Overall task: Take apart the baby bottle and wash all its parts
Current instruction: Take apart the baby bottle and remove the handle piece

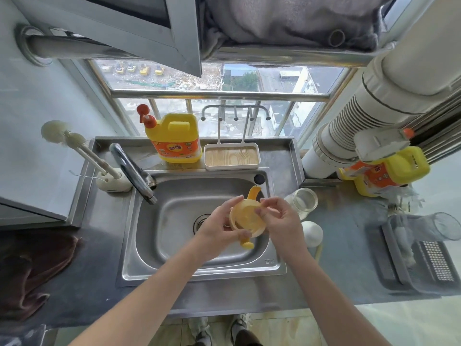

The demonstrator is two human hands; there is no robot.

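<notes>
Holding the yellow handled ring (pixel 245 222) above the sink (pixel 159 248), both hands close together and clamped on it from opposite sides. Gripping its left edge with the left hand (pixel 218 227), thumb lying along the rim and fingers curled underneath. Pinching its right edge with the right hand (pixel 278 221), fingers bent and fingertips touching the flat face. Pointing one handle away beyond the hands and the other back toward the body, just below the left hand. Leaving the clear bottle (pixel 303 202) lying on its side on the tabletop (pixel 349 245) just right of the right hand, and a white cap (pixel 311 233) beside it, nearer the body. Working with the tap (pixel 134 171) beyond and left of the left hand, a yellow soap jug (pixel 175 141) farther beyond, a brown cloth (pixel 32 265) well off to the left and a gray basket (pixel 424 260) well off to the right.
</notes>
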